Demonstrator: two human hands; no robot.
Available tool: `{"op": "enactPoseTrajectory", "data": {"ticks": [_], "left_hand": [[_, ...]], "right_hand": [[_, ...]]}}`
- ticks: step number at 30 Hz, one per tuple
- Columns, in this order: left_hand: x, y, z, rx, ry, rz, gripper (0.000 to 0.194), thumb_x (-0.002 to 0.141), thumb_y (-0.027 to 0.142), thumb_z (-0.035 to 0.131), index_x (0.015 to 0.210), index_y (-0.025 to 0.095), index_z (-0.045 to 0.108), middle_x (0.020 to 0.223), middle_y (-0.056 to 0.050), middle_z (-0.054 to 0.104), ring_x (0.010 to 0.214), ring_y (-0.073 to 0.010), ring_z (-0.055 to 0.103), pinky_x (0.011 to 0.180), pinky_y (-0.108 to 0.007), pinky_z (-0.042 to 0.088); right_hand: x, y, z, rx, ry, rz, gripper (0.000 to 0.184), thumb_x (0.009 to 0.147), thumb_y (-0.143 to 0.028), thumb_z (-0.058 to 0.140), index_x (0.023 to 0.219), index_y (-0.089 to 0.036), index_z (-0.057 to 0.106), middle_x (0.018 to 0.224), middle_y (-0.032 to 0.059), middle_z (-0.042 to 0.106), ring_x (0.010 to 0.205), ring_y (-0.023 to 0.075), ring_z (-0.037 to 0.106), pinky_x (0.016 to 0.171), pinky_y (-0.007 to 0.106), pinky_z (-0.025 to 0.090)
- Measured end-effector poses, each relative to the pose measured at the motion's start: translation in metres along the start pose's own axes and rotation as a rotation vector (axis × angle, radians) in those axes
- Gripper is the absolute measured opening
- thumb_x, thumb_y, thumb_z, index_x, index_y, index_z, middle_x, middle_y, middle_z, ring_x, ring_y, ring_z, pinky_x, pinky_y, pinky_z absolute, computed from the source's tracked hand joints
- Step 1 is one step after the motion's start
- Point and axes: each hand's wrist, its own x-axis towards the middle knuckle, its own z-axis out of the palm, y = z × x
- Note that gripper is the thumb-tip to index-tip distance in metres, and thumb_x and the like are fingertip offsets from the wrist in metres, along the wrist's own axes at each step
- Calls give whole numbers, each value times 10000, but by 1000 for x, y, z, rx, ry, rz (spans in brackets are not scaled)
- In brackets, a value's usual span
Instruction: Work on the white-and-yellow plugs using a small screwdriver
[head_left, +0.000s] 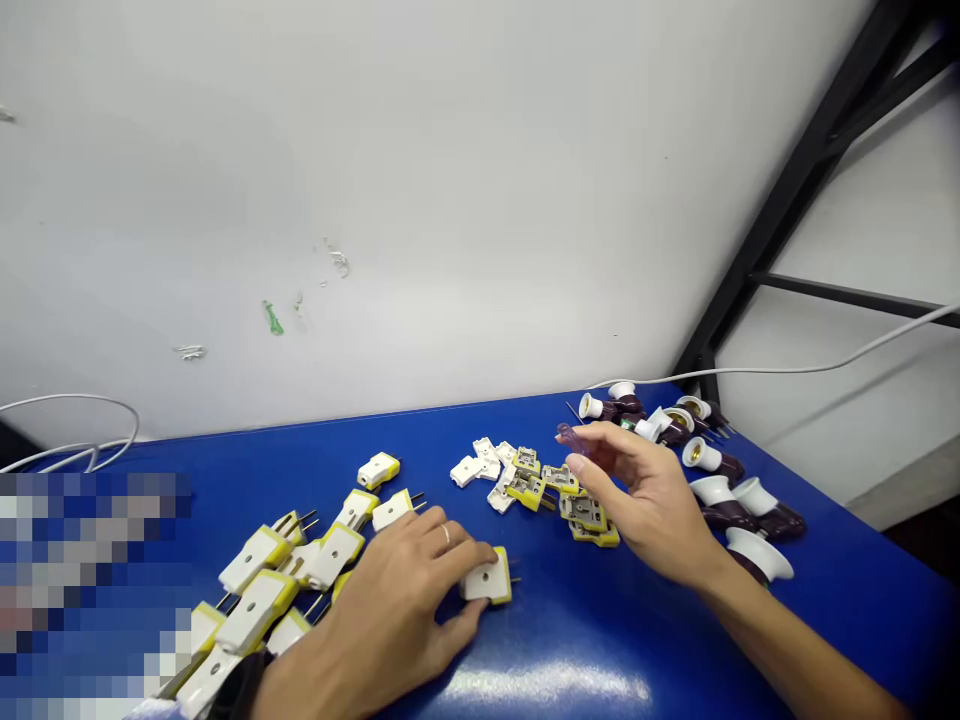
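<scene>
My left hand [405, 595] pinches a white-and-yellow electrical plug [486, 582] flat on the blue table, thumb and index finger at its left end. Its screw hole faces up and its prongs point right. Raised to the right, my right hand [637, 490] has thumb and fingers closed on a see-through purple handle [571, 438], apparently a screwdriver's; its shaft is hidden. Behind and beneath that hand lie opened yellow plug halves [583, 510] with their inner metal showing. Loose white plug covers [487, 455] lie beside them.
A heap of closed plugs [255, 610] spreads to the left of my left hand. White-and-maroon lamp holders [720, 490] crowd the table's right side. A white wall [450, 200] rises behind the blue table [570, 640]. Black metal beams [780, 220] and a white cable [825, 368] are at right.
</scene>
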Motion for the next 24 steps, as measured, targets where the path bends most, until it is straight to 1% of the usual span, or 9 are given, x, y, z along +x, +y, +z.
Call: {"op": "enactPoseTrajectory", "data": {"ticks": [2,5,9,12,15,18,21,24], "left_hand": [[0,-3,-2,3,9,-15,262,811,139,638,1045,246,691,891,-30,725,800,-217,633,741,-337,491],[-2,-5,-1,-48,17,-25,265,812,138,628,1050,238,688,930,-37,736,815,-202,662,758,-313,524],[-1,-5,-1,-111,54,-27,251,841,127,605,1057,233,676,977,-39,740,859,-184,688,775,-281,550],[-1,-5,-3,-127,67,-23,248,847,130,610,1065,230,674,973,-40,744,854,-182,696,774,-275,560],[-2,-4,0,-150,43,-15,248,851,133,615,1071,230,675,975,-43,745,859,-180,701,782,-268,564],[-5,-3,4,-172,3,-17,241,855,140,617,1071,228,678,972,-43,745,864,-182,701,782,-263,560],[-6,-2,6,-185,-61,-35,234,855,146,631,1066,230,685,982,-36,741,881,-185,699,795,-266,550],[-7,-2,6,-158,-140,-86,252,854,155,651,1083,252,691,991,-23,726,885,-185,693,800,-273,534]], "right_hand": [[4,1,-4,-33,-12,26,220,944,-350,616,1068,-193,709,935,60,740,816,204,689,660,281,562],[9,0,-9,-100,-24,58,237,945,-347,599,1070,-181,714,932,68,741,768,200,680,604,277,536],[13,1,-12,-268,-97,55,225,924,-358,616,992,-178,732,809,46,717,655,177,624,530,271,464],[14,2,-12,-344,-137,40,214,905,-358,625,927,-177,737,735,30,691,617,169,591,499,265,417],[13,1,-10,-360,-148,31,201,907,-341,612,889,-178,728,746,28,693,601,157,570,498,264,398],[12,0,-7,-365,-142,23,195,918,-332,598,910,-184,725,809,33,710,625,157,572,522,270,406],[12,-1,-7,-405,-154,34,195,914,-341,602,918,-191,727,827,36,718,649,168,591,548,281,419],[13,2,-10,-493,-201,48,191,902,-355,617,918,-203,732,847,40,726,702,191,630,591,293,445]]}}
